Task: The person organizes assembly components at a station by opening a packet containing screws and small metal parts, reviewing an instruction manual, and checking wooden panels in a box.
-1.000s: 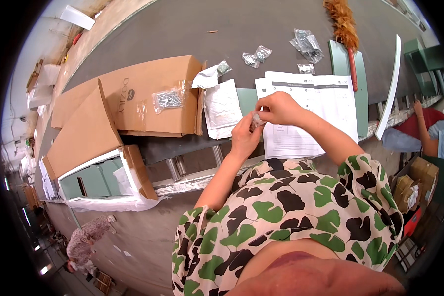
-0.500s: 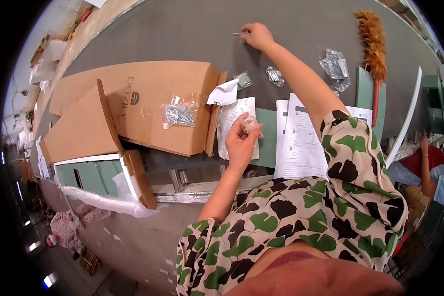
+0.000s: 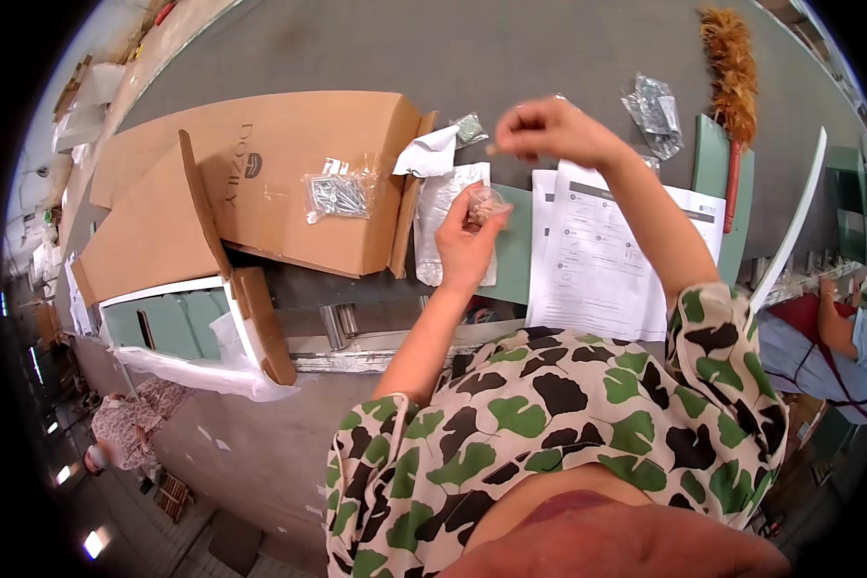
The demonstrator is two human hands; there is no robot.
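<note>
My left hand (image 3: 460,252) is closed around a small clear plastic bag (image 3: 486,204) with beige wooden pieces in it, probably dowels. To its upper right, my right hand (image 3: 559,132) hovers above the table, slightly blurred. Its thumb and finger pinch a small beige wooden dowel (image 3: 491,149), of which only the tip shows. Beneath the left hand lie a flat white plastic packet (image 3: 432,231) and a green panel (image 3: 516,246). Printed instruction sheets (image 3: 597,255) are spread below the right forearm.
Left of my hands rests a large cardboard box (image 3: 308,125) with a bag of screws (image 3: 337,196) on it. A white paper (image 3: 426,152) and a small packet (image 3: 469,129) are beside it. Farther right are a hardware bag (image 3: 655,114), a feather duster (image 3: 730,77) and another person (image 3: 838,337).
My right hand has come back from the far part of the table toward my left hand, still pinching the dowel. The left hand keeps its bag. The whole view has shifted slightly.
</note>
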